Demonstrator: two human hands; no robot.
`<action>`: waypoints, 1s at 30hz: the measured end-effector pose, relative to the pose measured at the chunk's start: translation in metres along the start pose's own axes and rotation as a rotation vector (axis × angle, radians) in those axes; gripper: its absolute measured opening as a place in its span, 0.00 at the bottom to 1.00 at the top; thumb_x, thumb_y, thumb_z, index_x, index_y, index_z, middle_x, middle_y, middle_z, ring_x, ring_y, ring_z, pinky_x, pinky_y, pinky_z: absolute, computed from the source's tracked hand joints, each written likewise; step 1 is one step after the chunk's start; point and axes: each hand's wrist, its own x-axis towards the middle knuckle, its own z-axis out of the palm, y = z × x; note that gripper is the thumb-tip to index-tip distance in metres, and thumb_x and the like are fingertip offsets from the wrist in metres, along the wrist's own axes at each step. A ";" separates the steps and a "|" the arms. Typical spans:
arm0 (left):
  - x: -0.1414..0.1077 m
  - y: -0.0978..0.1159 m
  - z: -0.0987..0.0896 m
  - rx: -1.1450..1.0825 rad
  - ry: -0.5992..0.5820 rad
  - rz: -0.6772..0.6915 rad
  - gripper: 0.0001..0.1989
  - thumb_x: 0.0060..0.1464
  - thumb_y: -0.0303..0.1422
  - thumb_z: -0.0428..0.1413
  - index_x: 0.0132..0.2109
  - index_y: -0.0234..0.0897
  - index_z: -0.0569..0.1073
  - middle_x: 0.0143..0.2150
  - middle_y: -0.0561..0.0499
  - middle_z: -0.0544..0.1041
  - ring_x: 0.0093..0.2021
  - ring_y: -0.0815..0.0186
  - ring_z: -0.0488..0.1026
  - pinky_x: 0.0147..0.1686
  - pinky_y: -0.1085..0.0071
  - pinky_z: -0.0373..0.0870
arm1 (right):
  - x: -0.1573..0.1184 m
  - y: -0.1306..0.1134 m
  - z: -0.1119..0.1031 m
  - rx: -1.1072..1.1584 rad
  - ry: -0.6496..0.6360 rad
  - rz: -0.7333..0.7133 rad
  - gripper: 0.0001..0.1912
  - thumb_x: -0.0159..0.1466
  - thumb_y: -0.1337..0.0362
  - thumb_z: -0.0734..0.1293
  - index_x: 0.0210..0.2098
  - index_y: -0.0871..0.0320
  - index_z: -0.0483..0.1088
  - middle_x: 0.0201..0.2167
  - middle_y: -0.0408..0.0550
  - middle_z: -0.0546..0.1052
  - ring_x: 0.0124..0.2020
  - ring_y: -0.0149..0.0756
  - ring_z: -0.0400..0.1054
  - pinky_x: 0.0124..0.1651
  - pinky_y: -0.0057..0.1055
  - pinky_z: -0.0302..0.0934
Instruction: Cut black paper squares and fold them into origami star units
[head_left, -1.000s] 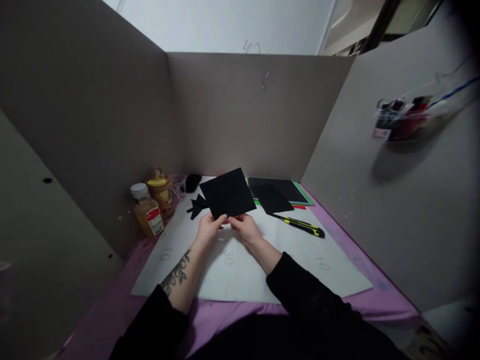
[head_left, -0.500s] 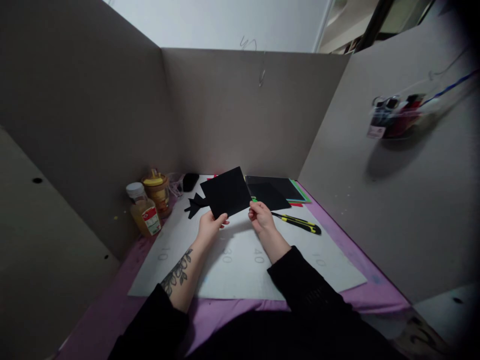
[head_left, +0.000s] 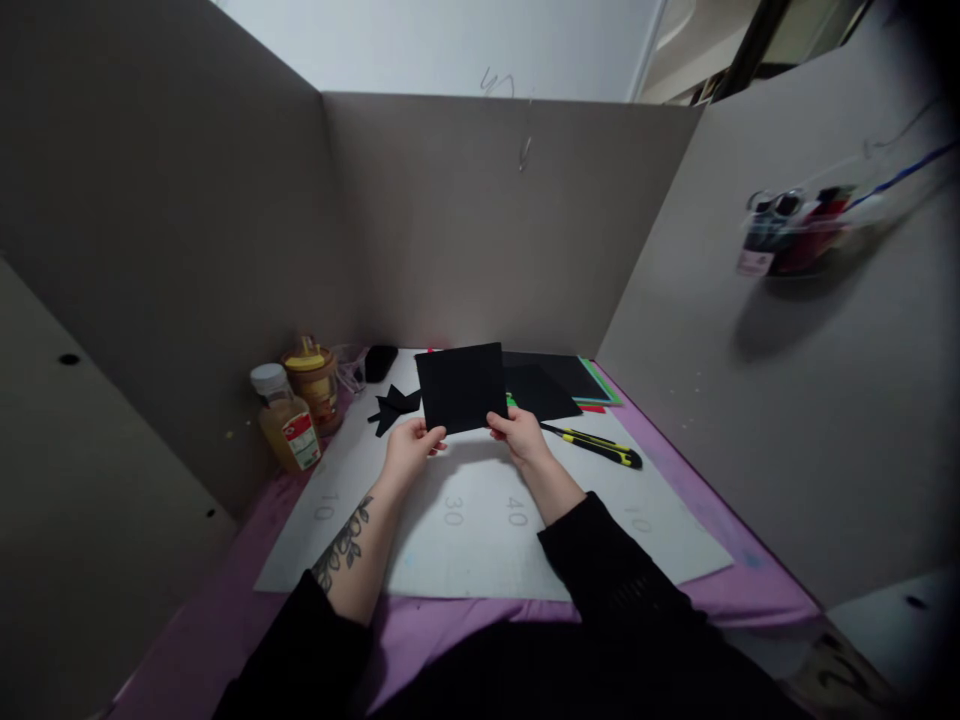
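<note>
A square black sheet (head_left: pixel 461 388) is held up above the white mat (head_left: pixel 450 560). My left hand (head_left: pixel 411 448) pinches its lower left corner, thumb in front. At the lower right corner, my right hand (head_left: pixel 519 434) grips the same sheet between thumb and fingers. Left of the sheet lies a folded black paper shape (head_left: pixel 393 408). Behind and to the right are another black sheet (head_left: pixel 546 392) and a stack of dark and coloured sheets (head_left: pixel 562 374). A yellow and black cutter (head_left: pixel 600 447) rests just right of my right hand.
A juice bottle (head_left: pixel 289 420) and a brown and yellow cup (head_left: pixel 315 388) stand at the left, near a black object (head_left: pixel 380 363). Grey panels (head_left: pixel 480 220) enclose the table on three sides. A clear holder (head_left: pixel 802 235) hangs on the right panel.
The black sheet has turned so its edges are nearly level, and it sits slightly further right. My left hand has shifted a little left; my right thumb now lies over the sheet's front.
</note>
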 end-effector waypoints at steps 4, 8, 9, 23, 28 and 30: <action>0.007 -0.004 -0.009 -0.031 0.052 -0.012 0.09 0.40 0.34 0.61 0.27 0.34 0.71 0.19 0.53 0.72 0.22 0.66 0.74 0.21 0.76 0.65 | 0.004 -0.001 -0.008 0.036 0.052 -0.004 0.18 0.39 0.56 0.76 0.18 0.60 0.67 0.13 0.41 0.68 0.17 0.27 0.60 0.20 0.26 0.53; 0.016 -0.010 -0.024 -0.118 0.203 0.029 0.12 0.44 0.36 0.60 0.35 0.34 0.73 0.29 0.47 0.77 0.30 0.66 0.76 0.29 0.73 0.69 | 0.006 0.000 -0.013 0.070 0.127 -0.012 0.17 0.39 0.56 0.76 0.17 0.59 0.66 0.13 0.42 0.69 0.16 0.27 0.59 0.20 0.26 0.52; 0.017 -0.010 -0.026 -0.146 0.199 0.046 0.14 0.44 0.37 0.60 0.38 0.35 0.73 0.32 0.46 0.78 0.32 0.66 0.76 0.31 0.73 0.70 | 0.006 0.000 -0.013 0.057 0.122 -0.014 0.17 0.39 0.56 0.76 0.17 0.59 0.66 0.13 0.41 0.68 0.16 0.27 0.58 0.20 0.26 0.52; 0.004 -0.018 0.006 -0.162 0.005 -0.033 0.15 0.40 0.40 0.63 0.30 0.32 0.73 0.24 0.49 0.76 0.24 0.66 0.72 0.22 0.74 0.64 | -0.023 0.019 0.036 0.161 -0.173 0.079 0.17 0.41 0.56 0.75 0.23 0.59 0.67 0.16 0.38 0.68 0.17 0.25 0.57 0.21 0.25 0.51; 0.004 -0.018 0.007 -0.138 0.005 -0.016 0.15 0.40 0.39 0.64 0.32 0.32 0.73 0.27 0.46 0.78 0.29 0.61 0.75 0.25 0.72 0.67 | -0.022 0.027 0.045 0.135 -0.086 0.101 0.18 0.41 0.56 0.75 0.17 0.58 0.64 0.11 0.38 0.64 0.14 0.24 0.53 0.18 0.25 0.45; 0.005 -0.019 0.006 -0.129 0.000 -0.014 0.15 0.40 0.38 0.64 0.32 0.31 0.73 0.27 0.46 0.78 0.29 0.60 0.76 0.24 0.72 0.67 | -0.018 0.022 0.039 0.196 -0.032 0.122 0.20 0.40 0.56 0.76 0.16 0.57 0.61 0.10 0.37 0.63 0.14 0.24 0.53 0.18 0.25 0.45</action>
